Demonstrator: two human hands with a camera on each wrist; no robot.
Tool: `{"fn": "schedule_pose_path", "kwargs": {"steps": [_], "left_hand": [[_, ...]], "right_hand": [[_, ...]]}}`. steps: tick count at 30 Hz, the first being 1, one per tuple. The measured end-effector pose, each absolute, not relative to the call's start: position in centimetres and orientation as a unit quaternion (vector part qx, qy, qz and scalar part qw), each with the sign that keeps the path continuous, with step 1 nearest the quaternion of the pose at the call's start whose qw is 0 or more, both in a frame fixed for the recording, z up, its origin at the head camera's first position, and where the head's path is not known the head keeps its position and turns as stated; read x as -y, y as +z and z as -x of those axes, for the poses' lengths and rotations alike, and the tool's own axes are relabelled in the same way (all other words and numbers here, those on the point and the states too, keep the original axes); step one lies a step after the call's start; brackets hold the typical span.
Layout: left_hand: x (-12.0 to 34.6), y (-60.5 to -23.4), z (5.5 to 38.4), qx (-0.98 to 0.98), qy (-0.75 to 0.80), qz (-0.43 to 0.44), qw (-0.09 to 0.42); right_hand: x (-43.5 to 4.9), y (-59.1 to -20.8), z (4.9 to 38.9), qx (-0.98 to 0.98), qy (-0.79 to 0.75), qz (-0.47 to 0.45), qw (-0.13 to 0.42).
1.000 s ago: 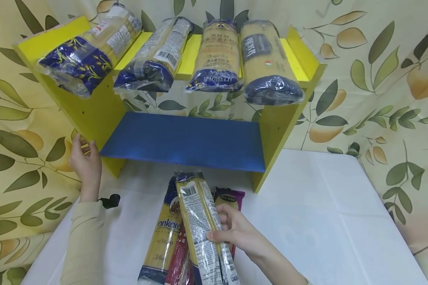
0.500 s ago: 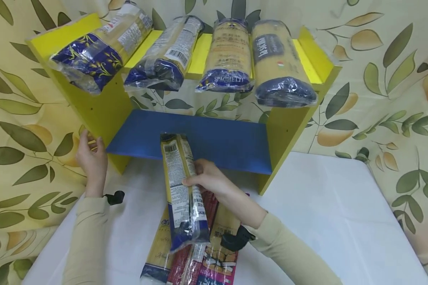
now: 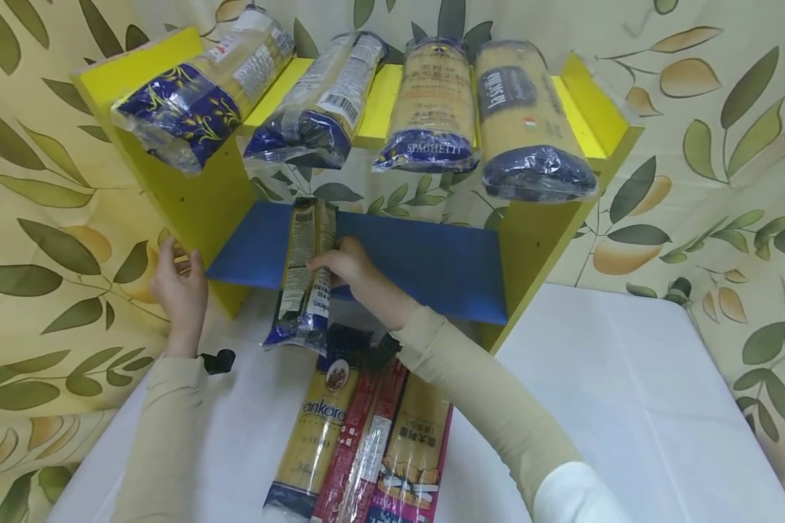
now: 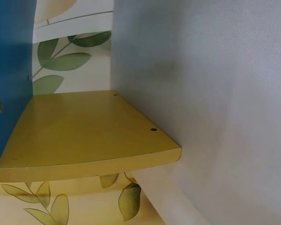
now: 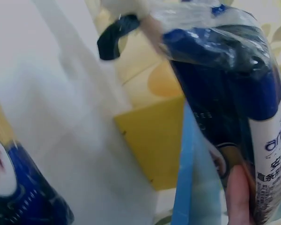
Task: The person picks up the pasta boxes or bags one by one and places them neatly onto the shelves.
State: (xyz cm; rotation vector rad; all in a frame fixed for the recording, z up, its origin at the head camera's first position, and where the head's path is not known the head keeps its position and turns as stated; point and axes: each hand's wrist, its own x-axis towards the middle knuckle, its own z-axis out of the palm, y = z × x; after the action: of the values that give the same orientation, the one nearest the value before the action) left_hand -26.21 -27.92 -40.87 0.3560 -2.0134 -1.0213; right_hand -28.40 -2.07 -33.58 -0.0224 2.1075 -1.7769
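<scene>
My right hand point(image 3: 347, 265) grips a packet of spaghetti point(image 3: 304, 254) with yellow, white and dark blue wrapping. In the right wrist view this spaghetti packet point(image 5: 267, 154) shows "anka" lettering, with a thumb on its side. Its far end is over the blue middle shelf point(image 3: 405, 254), and its blue near end sticks out past the shelf's front edge. My left hand point(image 3: 183, 290) rests at the outer side of the rack's yellow left panel point(image 3: 190, 196), fingers loosely bent. A finger edge barely shows in the left wrist view beside the yellow panel point(image 4: 84, 136).
Several pasta packets lie on the white table below the rack: an Ankara packet point(image 3: 317, 428), red packets point(image 3: 360, 450) and a pink-edged one point(image 3: 415, 443). On the yellow top shelf point(image 3: 373, 109) lie more spaghetti packets point(image 3: 432, 102), ends overhanging. A leaf-patterned curtain point(image 3: 713, 181) hangs behind.
My right hand has lifted the spaghetti packet off the pile and carried it forward and up over the blue shelf. My left hand stays at the panel; the head view has shifted slightly.
</scene>
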Motion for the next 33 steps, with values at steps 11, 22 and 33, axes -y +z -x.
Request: {"fn": "schedule_pose_path", "kwargs": {"steps": [11, 22, 33], "left_hand": [[28.1, -40.6, 26.7, 0.804, -0.402, -0.132, 0.418], [28.4, -41.4, 26.1, 0.801, -0.402, -0.146, 0.419], [28.3, -41.0, 26.4, 0.801, -0.414, -0.141, 0.41]], "right_hand": [[5.4, -35.3, 31.7, -0.742, -0.659, -0.025, 0.122], [8.2, -35.9, 32.1, -0.764, -0.635, -0.014, 0.111], [10.5, -35.6, 33.1, -0.756, -0.645, -0.004, 0.109]]}}
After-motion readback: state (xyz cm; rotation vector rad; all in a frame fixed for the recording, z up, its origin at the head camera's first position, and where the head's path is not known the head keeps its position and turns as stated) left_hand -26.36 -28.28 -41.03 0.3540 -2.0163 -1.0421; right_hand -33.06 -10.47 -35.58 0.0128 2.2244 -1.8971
